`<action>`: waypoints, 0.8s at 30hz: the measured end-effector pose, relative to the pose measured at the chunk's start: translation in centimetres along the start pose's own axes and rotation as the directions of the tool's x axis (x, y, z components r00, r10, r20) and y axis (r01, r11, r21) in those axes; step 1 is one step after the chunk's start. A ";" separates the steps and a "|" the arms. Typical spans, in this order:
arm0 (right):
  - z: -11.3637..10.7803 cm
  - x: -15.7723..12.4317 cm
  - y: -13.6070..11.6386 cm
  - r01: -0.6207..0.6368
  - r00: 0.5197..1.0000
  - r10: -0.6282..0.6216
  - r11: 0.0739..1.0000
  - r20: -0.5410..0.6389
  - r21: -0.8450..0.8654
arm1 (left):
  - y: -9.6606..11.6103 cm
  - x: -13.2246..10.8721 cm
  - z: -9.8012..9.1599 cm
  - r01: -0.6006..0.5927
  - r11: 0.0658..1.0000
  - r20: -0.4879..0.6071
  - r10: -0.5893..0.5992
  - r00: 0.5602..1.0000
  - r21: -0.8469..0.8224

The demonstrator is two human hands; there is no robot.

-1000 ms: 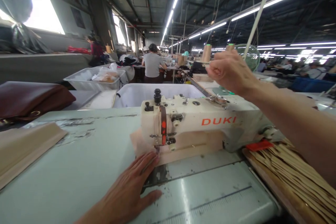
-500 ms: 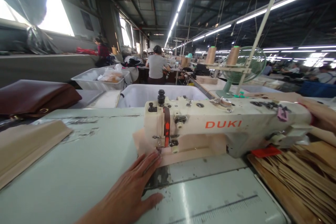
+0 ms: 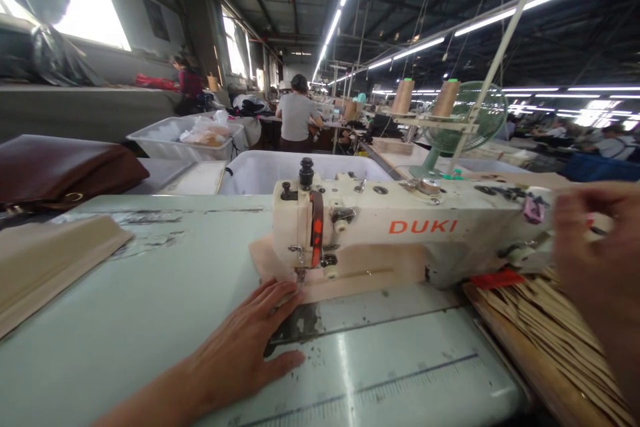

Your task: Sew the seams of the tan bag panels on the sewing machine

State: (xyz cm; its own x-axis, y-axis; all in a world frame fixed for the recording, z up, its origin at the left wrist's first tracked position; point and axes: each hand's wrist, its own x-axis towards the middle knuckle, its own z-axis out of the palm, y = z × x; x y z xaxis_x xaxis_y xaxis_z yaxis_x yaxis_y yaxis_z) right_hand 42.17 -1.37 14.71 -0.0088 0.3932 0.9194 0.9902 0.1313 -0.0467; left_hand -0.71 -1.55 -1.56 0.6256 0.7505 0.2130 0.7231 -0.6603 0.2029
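Observation:
A white sewing machine (image 3: 370,217) marked DUKI stands on the pale green table (image 3: 180,293). Under its needle and arm lies a beige fabric or leather piece (image 3: 345,288), with a slim brass-coloured strip, perhaps a zip, along it. My left hand (image 3: 255,330) lies flat, its fingertips on the near edge of that piece beside the presser foot and its thumb spread on the table. At the far right my right hand (image 3: 595,240) is raised near the machine's handwheel end, blurred, fingers bent; whether anything is in it I cannot tell.
Brown-edged strips (image 3: 555,340) lie on a wooden board at right, beside a red piece (image 3: 497,279). A beige panel (image 3: 55,267) and a brown leather bag (image 3: 65,170) sit at left. White bins (image 3: 305,163), thread cones (image 3: 403,97), a fan (image 3: 470,117) and a co-worker (image 3: 299,113) are beyond.
My right hand has come away from the handwheel end towards me and now hangs in front of the strips. The left hand stays flat on the beige piece. The view has shifted slightly.

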 end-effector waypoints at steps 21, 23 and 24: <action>13.5 -12.9 -16.9 0.185 0.599 -0.623 0.719 0.503 0.670 | -0.4 0.9 -0.1 -0.045 0.999 -0.108 0.047 0.993 0.023; 13.5 -12.8 -16.9 0.182 0.606 -0.614 0.726 0.506 0.663 | -0.5 0.9 0.0 -0.055 0.998 -0.114 0.056 0.992 0.016; 13.6 -12.9 -16.8 0.180 0.611 -0.610 0.728 0.505 0.661 | -0.5 0.9 0.1 -0.062 0.998 -0.113 0.064 0.992 0.013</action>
State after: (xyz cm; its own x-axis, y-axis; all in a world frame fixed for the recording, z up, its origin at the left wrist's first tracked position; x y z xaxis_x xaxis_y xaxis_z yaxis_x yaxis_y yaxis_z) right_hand 23.72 3.71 -1.62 -0.6796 0.6194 0.3930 0.6273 0.7685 -0.1264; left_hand -0.50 -0.50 -1.53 0.6332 0.6992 0.3319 0.6864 -0.7054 0.1767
